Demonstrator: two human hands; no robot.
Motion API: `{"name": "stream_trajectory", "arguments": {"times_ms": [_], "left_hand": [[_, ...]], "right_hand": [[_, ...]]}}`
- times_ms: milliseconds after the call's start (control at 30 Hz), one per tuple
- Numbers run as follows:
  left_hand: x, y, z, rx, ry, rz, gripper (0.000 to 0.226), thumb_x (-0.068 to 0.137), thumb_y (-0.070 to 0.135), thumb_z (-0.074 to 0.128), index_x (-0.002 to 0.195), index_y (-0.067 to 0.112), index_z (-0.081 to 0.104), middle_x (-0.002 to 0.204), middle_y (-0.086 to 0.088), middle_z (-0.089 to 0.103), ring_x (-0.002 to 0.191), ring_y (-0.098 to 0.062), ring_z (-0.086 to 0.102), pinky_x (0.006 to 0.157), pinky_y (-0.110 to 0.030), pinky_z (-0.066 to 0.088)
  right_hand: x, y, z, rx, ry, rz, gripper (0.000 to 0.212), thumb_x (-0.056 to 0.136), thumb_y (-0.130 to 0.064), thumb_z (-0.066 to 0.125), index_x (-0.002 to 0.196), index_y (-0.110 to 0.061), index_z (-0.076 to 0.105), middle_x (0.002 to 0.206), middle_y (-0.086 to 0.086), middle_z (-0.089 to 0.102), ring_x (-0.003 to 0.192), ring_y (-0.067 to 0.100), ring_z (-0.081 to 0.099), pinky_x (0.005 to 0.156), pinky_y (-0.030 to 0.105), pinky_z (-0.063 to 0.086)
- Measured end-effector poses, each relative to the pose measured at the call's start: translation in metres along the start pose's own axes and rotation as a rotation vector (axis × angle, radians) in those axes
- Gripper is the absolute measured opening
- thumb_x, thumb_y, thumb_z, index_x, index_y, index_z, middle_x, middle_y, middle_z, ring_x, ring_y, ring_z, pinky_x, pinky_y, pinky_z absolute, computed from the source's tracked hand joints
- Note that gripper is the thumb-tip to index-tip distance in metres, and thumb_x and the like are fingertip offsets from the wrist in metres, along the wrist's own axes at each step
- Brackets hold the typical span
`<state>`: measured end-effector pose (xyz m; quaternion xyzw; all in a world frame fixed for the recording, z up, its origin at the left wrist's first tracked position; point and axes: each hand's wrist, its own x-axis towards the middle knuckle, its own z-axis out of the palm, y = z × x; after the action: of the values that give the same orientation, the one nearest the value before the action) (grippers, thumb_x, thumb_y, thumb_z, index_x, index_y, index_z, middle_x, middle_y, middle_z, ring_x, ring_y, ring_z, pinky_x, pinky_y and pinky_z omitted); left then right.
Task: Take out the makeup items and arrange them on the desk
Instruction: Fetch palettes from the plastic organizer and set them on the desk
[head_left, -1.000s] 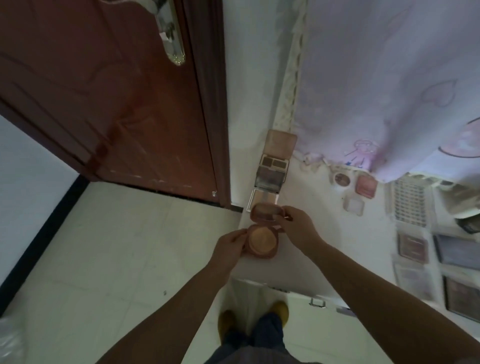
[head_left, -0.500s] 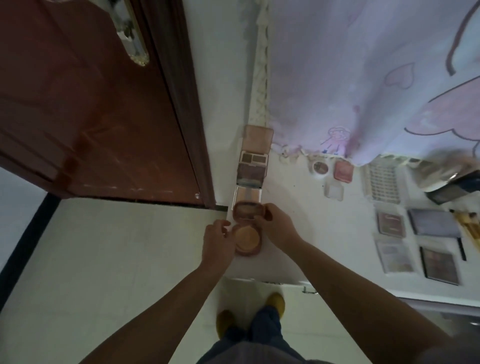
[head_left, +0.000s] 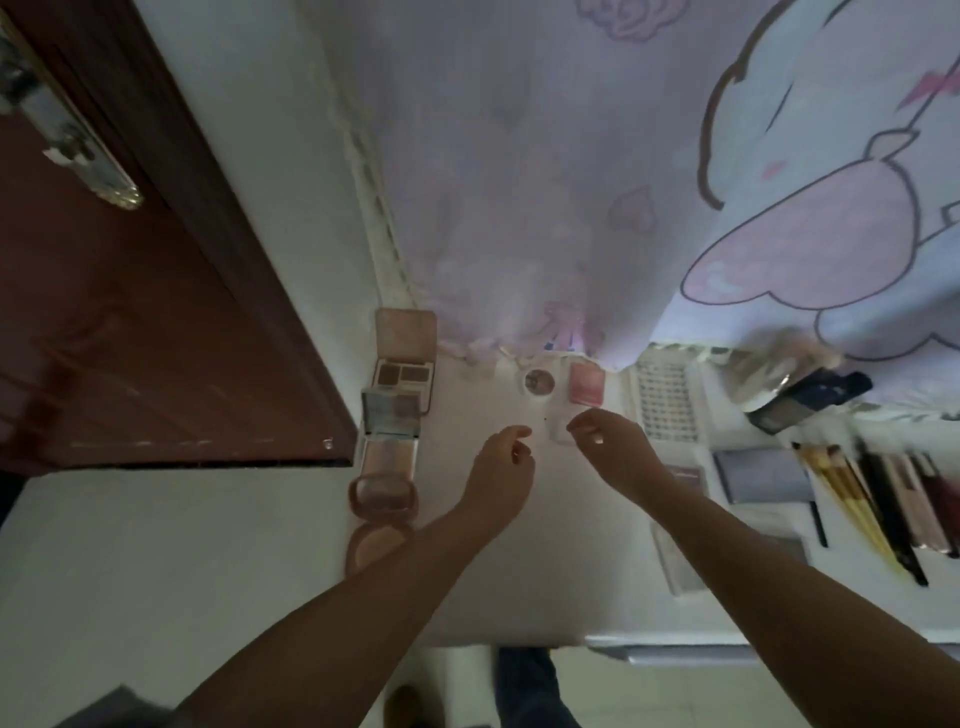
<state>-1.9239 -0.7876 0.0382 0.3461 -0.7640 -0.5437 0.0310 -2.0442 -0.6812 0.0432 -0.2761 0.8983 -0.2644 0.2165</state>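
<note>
An open round powder compact lies at the left edge of the white desk, partly hidden by my left forearm. Behind it stand an open mirrored palette and an open eyeshadow palette. My left hand and my right hand hover over the middle of the desk with loosely curled fingers, holding nothing. A small clear case lies between the fingertips of both hands. A round pot and a pink blush sit just behind it.
A brown door stands left of the desk. A printed curtain hangs at the back. On the right lie a lash tray, a grey palette, several brushes and a dark bottle.
Both hands have let go of the round compact and moved right and farther back, toward the small clear case. The camera has swung right, bringing the brushes into view.
</note>
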Motion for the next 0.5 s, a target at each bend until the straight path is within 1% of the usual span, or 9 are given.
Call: {"name": "stream_trajectory", "arguments": {"times_ms": [67,133,167,200,267,333,367,433,500], "left_hand": [[0.030,0.006,0.010,-0.011,0.010,-0.096,0.041,0.093,0.005,0.041,0.132,0.013,0.047,0.124,-0.015,0.053,0.109,-0.029,0.055,0.091,-0.034,0.046],[0.056,0.009,0.016,0.051,0.037,-0.133,0.047,0.092,0.003,0.041,0.138,0.010,0.041,0.126,-0.016,0.050,0.112,-0.029,0.052,0.093,-0.033,0.044],[0.068,0.010,0.018,0.108,0.043,-0.131,0.048,0.091,0.001,0.041,0.138,0.007,0.040,0.127,-0.017,0.050,0.113,-0.029,0.051,0.095,-0.032,0.042],[0.078,0.009,0.020,0.166,0.041,-0.114,0.045,0.090,-0.001,0.041,0.135,0.002,0.042,0.124,-0.019,0.051,0.113,-0.032,0.051,0.094,-0.033,0.040],[0.092,0.006,0.022,0.229,0.029,-0.073,0.031,0.086,-0.005,0.040,0.114,-0.005,0.054,0.108,-0.024,0.058,0.102,-0.038,0.055,0.085,-0.039,0.042],[0.098,0.002,0.023,0.240,0.011,-0.082,0.021,0.082,-0.006,0.042,0.098,-0.005,0.055,0.097,-0.026,0.058,0.093,-0.039,0.055,0.077,-0.040,0.042],[0.098,0.001,0.024,0.246,0.007,-0.090,0.021,0.080,-0.004,0.045,0.099,-0.004,0.053,0.097,-0.024,0.057,0.093,-0.037,0.053,0.078,-0.038,0.042],[0.095,-0.002,0.027,0.203,0.023,-0.091,0.035,0.080,-0.001,0.051,0.115,-0.002,0.050,0.105,-0.021,0.056,0.100,-0.035,0.053,0.084,-0.038,0.044],[0.088,0.000,0.029,0.110,0.071,-0.105,0.058,0.083,0.007,0.061,0.136,0.003,0.038,0.119,-0.015,0.049,0.108,-0.029,0.053,0.092,-0.033,0.043]], "right_hand": [[0.026,0.002,-0.003,-0.089,-0.043,-0.053,0.021,0.093,-0.014,0.052,0.111,-0.009,0.063,0.119,0.010,0.061,0.103,0.023,0.060,0.086,0.024,0.045],[0.054,0.001,0.001,-0.212,-0.103,-0.131,0.032,0.094,-0.023,0.052,0.124,-0.012,0.054,0.135,0.010,0.046,0.121,0.026,0.047,0.095,0.032,0.044],[0.067,0.000,0.005,-0.308,-0.115,-0.175,0.037,0.094,-0.029,0.051,0.127,-0.014,0.050,0.138,0.009,0.042,0.128,0.028,0.039,0.099,0.036,0.041],[0.079,-0.002,0.009,-0.429,-0.102,-0.221,0.039,0.093,-0.037,0.049,0.127,-0.017,0.050,0.136,0.007,0.043,0.127,0.028,0.039,0.099,0.039,0.041],[0.097,-0.009,0.017,-0.614,-0.040,-0.293,0.041,0.092,-0.051,0.042,0.117,-0.021,0.055,0.123,0.004,0.054,0.111,0.026,0.051,0.083,0.034,0.044],[0.106,-0.014,0.024,-0.700,-0.034,-0.307,0.044,0.093,-0.052,0.036,0.117,-0.019,0.051,0.116,0.003,0.057,0.101,0.024,0.056,0.069,0.029,0.038],[0.109,-0.015,0.026,-0.728,-0.052,-0.302,0.043,0.094,-0.050,0.035,0.119,-0.018,0.047,0.117,0.004,0.055,0.101,0.025,0.056,0.066,0.031,0.034],[0.112,-0.016,0.026,-0.715,-0.089,-0.267,0.043,0.093,-0.050,0.036,0.120,-0.017,0.044,0.114,0.005,0.055,0.097,0.024,0.058,0.066,0.029,0.037],[0.113,-0.020,0.020,-0.451,-0.154,-0.162,0.043,0.090,-0.053,0.044,0.115,-0.018,0.047,0.100,-0.001,0.058,0.077,0.007,0.060,0.059,0.015,0.039]]}}
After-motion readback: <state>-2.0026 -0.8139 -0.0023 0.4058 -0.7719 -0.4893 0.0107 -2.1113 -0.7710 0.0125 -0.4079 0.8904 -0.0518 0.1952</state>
